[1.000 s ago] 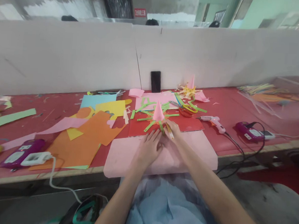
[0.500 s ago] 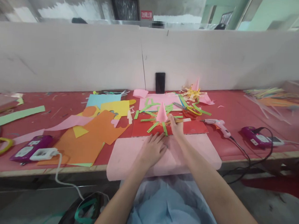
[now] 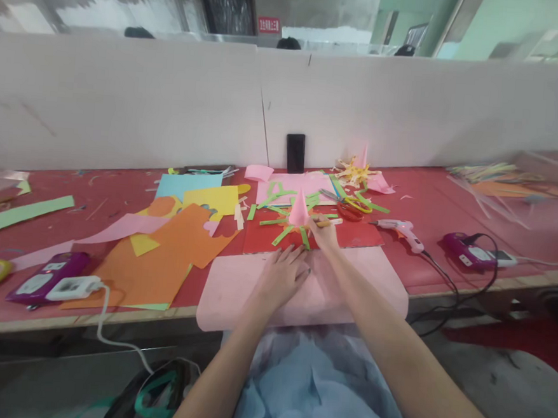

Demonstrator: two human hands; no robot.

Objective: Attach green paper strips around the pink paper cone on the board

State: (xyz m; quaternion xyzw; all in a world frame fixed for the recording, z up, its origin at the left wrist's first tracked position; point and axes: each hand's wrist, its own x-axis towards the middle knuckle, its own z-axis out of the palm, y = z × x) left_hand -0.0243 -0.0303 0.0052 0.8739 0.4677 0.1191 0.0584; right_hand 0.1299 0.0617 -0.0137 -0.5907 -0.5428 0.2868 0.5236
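Note:
A pink paper cone (image 3: 299, 209) stands upright with green paper strips (image 3: 283, 236) spread out around its base, over a red sheet (image 3: 353, 235). My right hand (image 3: 324, 232) is closed around a thin yellowish stick that looks like a pencil (image 3: 326, 224), right beside the cone; its tip is hidden. My left hand (image 3: 284, 272) lies flat with fingers stretched out on a pale pink sheet (image 3: 364, 285). Its fingertips reach the near edge of the red sheet, close to the green strips.
A pink glue gun (image 3: 404, 230) lies to the right, wired to a purple power pack (image 3: 470, 251). Orange paper (image 3: 155, 264) and another purple power pack (image 3: 47, 275) are at left. Scissors (image 3: 356, 205), a second cone piece (image 3: 358, 167) and a phone (image 3: 295, 153) stand behind.
My right hand has shifted slightly and its fingers have drawn in lower around the stick beside the cone. My left hand stays flat. The whole view has moved a little.

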